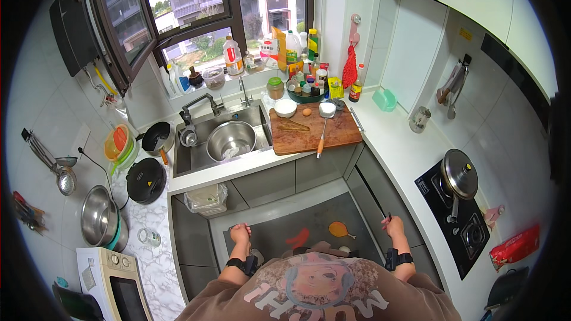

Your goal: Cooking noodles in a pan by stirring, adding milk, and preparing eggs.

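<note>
My left hand hangs low over the floor mat, its fingers curled. A dark bit shows at its fingertips, too small to name. My right hand is in front of the grey cabinet fronts on the right, curled around a small dark object whose tip sticks out. Before me a wooden cutting board lies on the counter. On it are a white bowl, a brown egg, a brown flat item and a wooden-handled spatula carrying something white.
Left of the board, the sink holds a steel basin. A lidded pan stands on the gas stove at right. At left are a black electric griddle, a glass jar and a microwave. The window sash stands open.
</note>
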`<action>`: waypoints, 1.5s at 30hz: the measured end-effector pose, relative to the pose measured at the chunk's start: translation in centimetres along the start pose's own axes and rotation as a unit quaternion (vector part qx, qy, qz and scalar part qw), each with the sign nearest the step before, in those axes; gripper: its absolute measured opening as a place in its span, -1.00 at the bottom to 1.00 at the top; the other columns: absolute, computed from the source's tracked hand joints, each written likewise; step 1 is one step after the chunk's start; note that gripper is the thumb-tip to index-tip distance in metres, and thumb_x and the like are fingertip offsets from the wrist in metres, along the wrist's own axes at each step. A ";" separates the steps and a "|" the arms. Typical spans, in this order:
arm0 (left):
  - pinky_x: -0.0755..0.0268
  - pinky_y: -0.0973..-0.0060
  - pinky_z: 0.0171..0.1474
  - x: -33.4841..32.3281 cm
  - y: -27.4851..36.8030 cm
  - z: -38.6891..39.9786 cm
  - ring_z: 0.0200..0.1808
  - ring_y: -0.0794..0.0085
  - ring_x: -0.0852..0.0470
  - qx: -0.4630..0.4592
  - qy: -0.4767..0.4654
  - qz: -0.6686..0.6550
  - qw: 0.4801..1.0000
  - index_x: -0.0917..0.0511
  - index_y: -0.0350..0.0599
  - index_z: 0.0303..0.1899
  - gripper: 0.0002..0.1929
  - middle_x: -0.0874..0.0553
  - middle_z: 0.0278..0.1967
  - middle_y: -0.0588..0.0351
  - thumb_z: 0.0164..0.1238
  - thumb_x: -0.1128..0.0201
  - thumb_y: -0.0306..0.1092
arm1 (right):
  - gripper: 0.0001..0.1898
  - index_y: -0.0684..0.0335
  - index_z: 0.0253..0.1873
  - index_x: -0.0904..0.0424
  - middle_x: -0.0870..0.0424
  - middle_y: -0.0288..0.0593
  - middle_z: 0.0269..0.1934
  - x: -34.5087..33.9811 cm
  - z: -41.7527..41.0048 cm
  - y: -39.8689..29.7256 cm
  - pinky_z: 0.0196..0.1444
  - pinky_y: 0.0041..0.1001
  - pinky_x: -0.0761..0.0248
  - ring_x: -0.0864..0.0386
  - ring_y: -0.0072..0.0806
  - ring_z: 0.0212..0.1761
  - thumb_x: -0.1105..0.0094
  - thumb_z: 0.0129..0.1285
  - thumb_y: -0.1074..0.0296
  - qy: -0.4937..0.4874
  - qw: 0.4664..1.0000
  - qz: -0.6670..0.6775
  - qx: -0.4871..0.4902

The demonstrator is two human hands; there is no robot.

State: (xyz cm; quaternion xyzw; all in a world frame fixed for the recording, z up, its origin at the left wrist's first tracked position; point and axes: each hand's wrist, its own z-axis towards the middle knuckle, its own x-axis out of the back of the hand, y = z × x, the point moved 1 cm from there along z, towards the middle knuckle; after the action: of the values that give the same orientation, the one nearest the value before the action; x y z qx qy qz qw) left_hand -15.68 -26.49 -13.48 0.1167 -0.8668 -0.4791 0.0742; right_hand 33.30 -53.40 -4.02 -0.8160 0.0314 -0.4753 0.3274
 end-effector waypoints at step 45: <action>-0.31 0.59 -0.69 1.3 -1.8 0.5 -0.72 0.55 -0.47 0.012 -0.001 -0.019 1.000 -0.54 -0.14 -0.50 -0.78 -0.55 -0.69 0.18 0.36 -0.07 -0.39 | -0.72 0.21 -0.31 -0.60 -0.65 -0.11 -0.60 -0.3 -1.1 -1.0 -0.41 -0.44 -0.36 -0.61 -0.44 -0.55 0.21 0.18 0.56 -0.072 0.997 -0.002 0.009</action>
State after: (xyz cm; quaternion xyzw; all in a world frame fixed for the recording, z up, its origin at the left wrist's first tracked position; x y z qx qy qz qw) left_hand -16.79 -27.36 -15.22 0.1339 -0.8701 -0.4701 0.0630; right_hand 32.01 -53.08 -3.38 -0.8451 0.0018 -0.4165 0.3351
